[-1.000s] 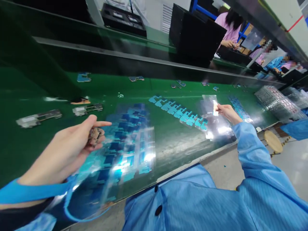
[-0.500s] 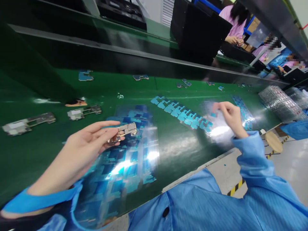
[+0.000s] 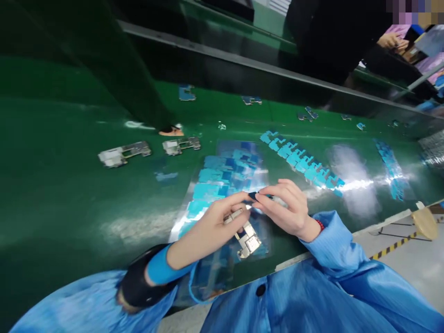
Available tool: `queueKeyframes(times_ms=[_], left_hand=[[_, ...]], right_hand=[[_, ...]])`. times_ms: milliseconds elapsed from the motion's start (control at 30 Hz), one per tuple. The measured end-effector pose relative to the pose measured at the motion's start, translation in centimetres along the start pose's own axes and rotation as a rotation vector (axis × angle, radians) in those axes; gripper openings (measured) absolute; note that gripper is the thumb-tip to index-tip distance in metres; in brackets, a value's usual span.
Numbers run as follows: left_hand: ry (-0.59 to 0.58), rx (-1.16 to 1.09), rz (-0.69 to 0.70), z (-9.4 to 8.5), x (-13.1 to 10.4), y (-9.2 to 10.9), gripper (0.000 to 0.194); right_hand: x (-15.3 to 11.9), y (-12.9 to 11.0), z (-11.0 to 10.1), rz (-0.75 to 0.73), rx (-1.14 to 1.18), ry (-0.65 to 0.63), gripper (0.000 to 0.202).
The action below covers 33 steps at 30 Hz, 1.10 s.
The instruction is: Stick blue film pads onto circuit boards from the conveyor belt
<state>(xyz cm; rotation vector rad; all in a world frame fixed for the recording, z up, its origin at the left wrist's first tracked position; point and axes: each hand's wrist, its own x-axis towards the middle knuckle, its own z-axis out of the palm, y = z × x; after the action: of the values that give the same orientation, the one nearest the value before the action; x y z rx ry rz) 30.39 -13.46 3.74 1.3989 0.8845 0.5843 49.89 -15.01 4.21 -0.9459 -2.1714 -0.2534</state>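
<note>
My left hand (image 3: 222,217) is closed on a phone circuit board (image 3: 249,241), which hangs tilted below its fingers with metal shields facing up. My right hand (image 3: 289,210) meets it at the fingertips, pinching a small dark blue film piece (image 3: 254,196). The left index fingertip touches that piece too. Beneath both hands lies a clear sheet of blue film cutouts (image 3: 210,177). Two more circuit boards, a larger one (image 3: 125,153) and a smaller one (image 3: 181,145), rest on the green table to the left.
A strip of light-blue cutouts (image 3: 301,162) lies to the right, beyond it a shiny clear sheet (image 3: 354,171) and another blue strip (image 3: 390,169). Several boards, one blue-topped (image 3: 187,93), lie along the back below a dark ledge (image 3: 243,60). A dark post (image 3: 138,78) stands at left.
My right hand has come in from the right to meet my left hand, and now holds the blue piece. The board in my left hand has turned downward. The view has shifted left.
</note>
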Motion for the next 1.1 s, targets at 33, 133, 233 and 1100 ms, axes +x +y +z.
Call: queueKeyframes(times_ms=[33,133,233,1100], left_hand=[[0.006,0.010,0.022,0.0,-0.1,-0.1,0.012],[0.005,0.030,0.057,0.2,-0.2,0.0,0.020],[-0.026,0.004,0.026,0.2,-0.3,0.4,0.027],[0.494,-0.479,-0.216,-1.2,1.2,0.6,0.006]], right_hand=[[-0.1,-0.1,0.0,0.003,0.029,-0.032,0.007],[0.0,-0.4,-0.1,-0.009,0.123,-0.113,0.022],[0.2,-0.2,-0.7,0.057,0.231,-0.088,0.033],[-0.9,1.7,0.5,0.507,0.366,-0.380,0.052]])
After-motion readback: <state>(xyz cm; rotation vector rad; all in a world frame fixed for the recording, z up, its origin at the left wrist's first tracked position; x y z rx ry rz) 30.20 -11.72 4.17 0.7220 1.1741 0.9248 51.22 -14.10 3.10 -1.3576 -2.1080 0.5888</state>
